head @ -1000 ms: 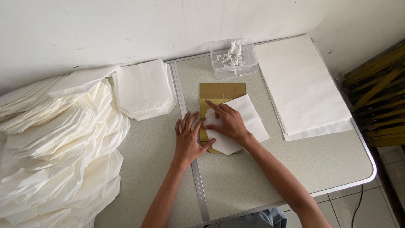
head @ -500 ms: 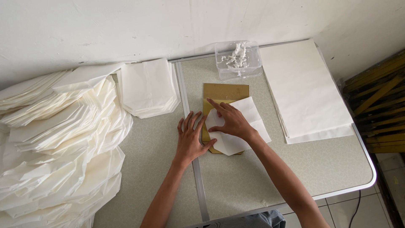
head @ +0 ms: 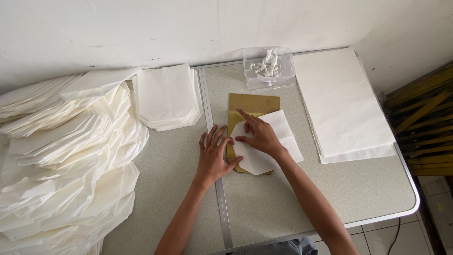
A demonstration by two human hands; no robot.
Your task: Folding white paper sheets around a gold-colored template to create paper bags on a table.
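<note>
Right now both hands press flat on a white paper sheet with folded corners that lies over a brown cardboard template near the middle of the grey table. The left hand rests with fingers spread and released, its fingertips touching the sheet's left edge and the card beneath. The right hand lies on top of the sheet, grasping nothing, index finger stretched toward the far left corner of the fold. Just beyond the card, at the far edge, stands a clear plastic box holding a white clump. To the right lies a stack of flat white sheets. To the left sits a small pile of folded paper bags, and further left a large heap of them.
</note>
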